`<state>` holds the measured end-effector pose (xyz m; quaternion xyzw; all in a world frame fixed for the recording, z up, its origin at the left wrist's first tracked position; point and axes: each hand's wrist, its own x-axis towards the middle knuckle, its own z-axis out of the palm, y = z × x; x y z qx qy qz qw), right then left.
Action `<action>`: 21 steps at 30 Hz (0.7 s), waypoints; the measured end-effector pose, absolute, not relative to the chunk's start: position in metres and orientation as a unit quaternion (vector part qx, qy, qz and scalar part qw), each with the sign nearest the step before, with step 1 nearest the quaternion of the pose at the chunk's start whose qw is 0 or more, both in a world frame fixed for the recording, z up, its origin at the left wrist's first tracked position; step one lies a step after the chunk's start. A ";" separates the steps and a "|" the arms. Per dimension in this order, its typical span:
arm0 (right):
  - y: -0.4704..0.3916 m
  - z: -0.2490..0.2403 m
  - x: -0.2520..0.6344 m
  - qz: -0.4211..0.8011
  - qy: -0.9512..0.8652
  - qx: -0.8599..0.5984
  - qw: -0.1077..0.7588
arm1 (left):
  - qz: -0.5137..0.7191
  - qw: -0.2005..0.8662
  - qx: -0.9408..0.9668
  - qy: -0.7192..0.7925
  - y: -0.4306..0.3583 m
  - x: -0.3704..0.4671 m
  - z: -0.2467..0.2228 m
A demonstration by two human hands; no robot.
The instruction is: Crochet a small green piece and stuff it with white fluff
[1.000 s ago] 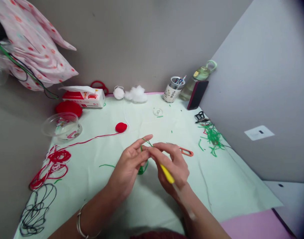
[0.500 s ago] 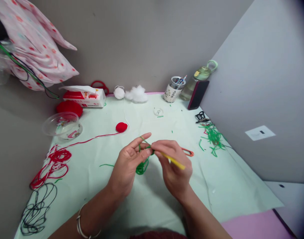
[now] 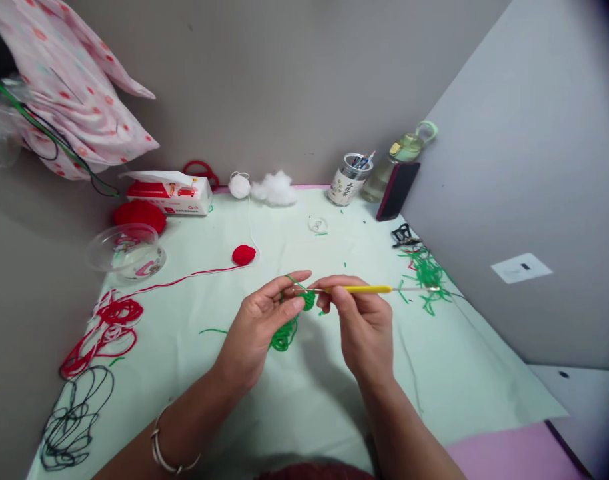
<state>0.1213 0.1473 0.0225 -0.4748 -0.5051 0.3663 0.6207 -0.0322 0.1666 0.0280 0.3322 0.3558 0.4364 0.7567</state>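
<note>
Between thumb and fingers my left hand [image 3: 257,320] pinches a small green crochet piece [image 3: 309,301], and a strand of green yarn runs over its raised index finger. My right hand [image 3: 367,320] grips a crochet hook [image 3: 367,289] by its yellow handle, the shaft lying nearly level. The hook's thin metal end reaches left to the top of the crochet piece, at the yarn; whether it sits inside a loop I cannot tell. Beneath my left hand lies a bundle of green yarn [image 3: 283,337], partly hidden by the fingers.
A red crocheted ball [image 3: 243,255] lies beyond my hands, its strands leading left to tangled red and white yarn [image 3: 117,320]. Black cord [image 3: 74,420] is at the near left. Green scraps [image 3: 429,273] lie at right; a pencil tin [image 3: 349,181] and phone [image 3: 398,191] stand behind.
My right hand has turned and moved slightly right, swinging the hook from a downward slant to nearly level. More of the green crochet piece shows now. My left hand has barely moved.
</note>
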 end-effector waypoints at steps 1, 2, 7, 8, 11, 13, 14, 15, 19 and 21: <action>0.148 0.022 0.122 0.379 -0.492 -0.470 0.627 | 0.437 0.752 0.335 0.361 0.167 -0.032 0.028; 0.148 0.022 0.123 0.394 -0.482 -0.462 0.632 | 0.437 0.750 0.334 0.366 0.167 -0.032 0.028; 0.149 0.025 0.125 0.432 -0.468 -0.428 0.641 | 0.433 0.753 0.325 0.373 0.169 -0.035 0.029; 0.149 0.026 0.125 0.425 -0.473 -0.430 0.641 | 0.433 0.751 0.328 0.375 0.168 -0.036 0.029; 0.143 0.028 0.123 0.360 -0.513 -0.457 0.631 | 0.441 0.730 0.351 0.388 0.167 -0.036 0.028; 0.139 0.029 0.121 0.290 -0.557 -0.477 0.615 | 0.451 0.700 0.376 0.407 0.166 -0.037 0.027; 0.137 0.029 0.120 0.256 -0.579 -0.484 0.604 | 0.457 0.683 0.390 0.416 0.166 -0.037 0.027; 0.136 0.029 0.120 0.227 -0.597 -0.487 0.596 | 0.461 0.668 0.403 0.424 0.167 -0.037 0.028; 0.135 0.026 0.118 0.153 -0.641 -0.475 0.583 | 0.467 0.634 0.434 0.438 0.166 -0.036 0.030; 0.136 0.022 0.117 0.114 -0.675 -0.452 0.572 | 0.479 0.615 0.433 0.452 0.164 -0.034 0.030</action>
